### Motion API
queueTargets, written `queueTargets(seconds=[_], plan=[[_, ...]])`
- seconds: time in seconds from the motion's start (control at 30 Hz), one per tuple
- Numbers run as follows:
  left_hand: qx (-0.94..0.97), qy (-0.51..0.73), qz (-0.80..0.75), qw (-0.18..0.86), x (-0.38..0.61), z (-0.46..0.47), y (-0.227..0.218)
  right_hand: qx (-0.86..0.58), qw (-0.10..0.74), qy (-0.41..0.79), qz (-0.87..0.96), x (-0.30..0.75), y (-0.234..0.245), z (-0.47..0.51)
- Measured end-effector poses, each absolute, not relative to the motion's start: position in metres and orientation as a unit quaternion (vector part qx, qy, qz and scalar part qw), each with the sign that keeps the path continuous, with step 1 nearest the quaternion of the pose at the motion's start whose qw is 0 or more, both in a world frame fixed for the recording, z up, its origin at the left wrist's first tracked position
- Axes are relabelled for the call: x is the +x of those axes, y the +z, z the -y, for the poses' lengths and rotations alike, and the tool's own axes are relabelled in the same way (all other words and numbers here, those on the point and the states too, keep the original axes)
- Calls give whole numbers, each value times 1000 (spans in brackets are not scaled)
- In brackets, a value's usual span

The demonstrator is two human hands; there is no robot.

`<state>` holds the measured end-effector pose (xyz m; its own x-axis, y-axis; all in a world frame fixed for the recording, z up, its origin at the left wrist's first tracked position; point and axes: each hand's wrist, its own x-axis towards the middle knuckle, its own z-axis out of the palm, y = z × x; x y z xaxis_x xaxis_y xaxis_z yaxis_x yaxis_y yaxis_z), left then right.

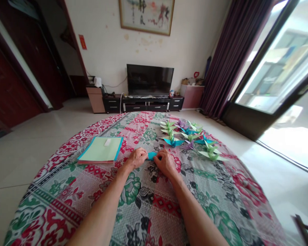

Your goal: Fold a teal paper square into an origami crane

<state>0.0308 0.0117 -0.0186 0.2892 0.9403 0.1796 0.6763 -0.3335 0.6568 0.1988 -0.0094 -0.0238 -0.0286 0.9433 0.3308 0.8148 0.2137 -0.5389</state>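
A small folded piece of blue paper (pixel 151 156) lies between my two hands at the middle of the table. My left hand (pixel 138 158) pinches its left end, fingers pressed together. At the other end, my right hand (pixel 165 160) grips the paper with curled fingers. Most of the folds are hidden by my fingers. Beyond my right hand stand several folded paper cranes in rows, among them a blue crane (pixel 174 142), a purple crane (pixel 190 145) and a green crane (pixel 212 156). To the left lies a stack of coloured paper (pixel 99 149) with a light green sheet on top.
A flowered cloth (pixel 92 184) covers the round table. A small white slip (pixel 107 142) rests on the paper stack. Past the table, a television (pixel 150 80) stands on a low black cabinet (pixel 136 106). A purple curtain (pixel 220 61) hangs beside the glass door at right.
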Motion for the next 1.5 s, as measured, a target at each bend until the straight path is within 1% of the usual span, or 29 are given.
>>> queueTargets(seconds=[0.23, 0.53, 0.8, 0.97, 1.1, 1.23, 1.5], plan=[[758, 276, -538, 245, 30, -14, -18, -622, 322, 105, 706, 199, -26, 7], [764, 268, -543, 222, 30, -18, -22, -622, 334, 110, 699, 199, -28, 5], [758, 263, -576, 159, 41, -20, -28, -608, 345, 112, 706, 201, -36, 0], [751, 275, -585, 136, 45, -21, -33, -559, 376, 138, 726, 211, -36, -3], [747, 273, -590, 136, 47, -17, -27, -519, 417, 198, 719, 230, -36, -7], [735, 277, -599, 152, 48, -14, -22, -521, 408, 234, 712, 242, -37, -8], [744, 268, -592, 157, 47, -19, -28, -525, 360, 199, 745, 243, -32, -4]])
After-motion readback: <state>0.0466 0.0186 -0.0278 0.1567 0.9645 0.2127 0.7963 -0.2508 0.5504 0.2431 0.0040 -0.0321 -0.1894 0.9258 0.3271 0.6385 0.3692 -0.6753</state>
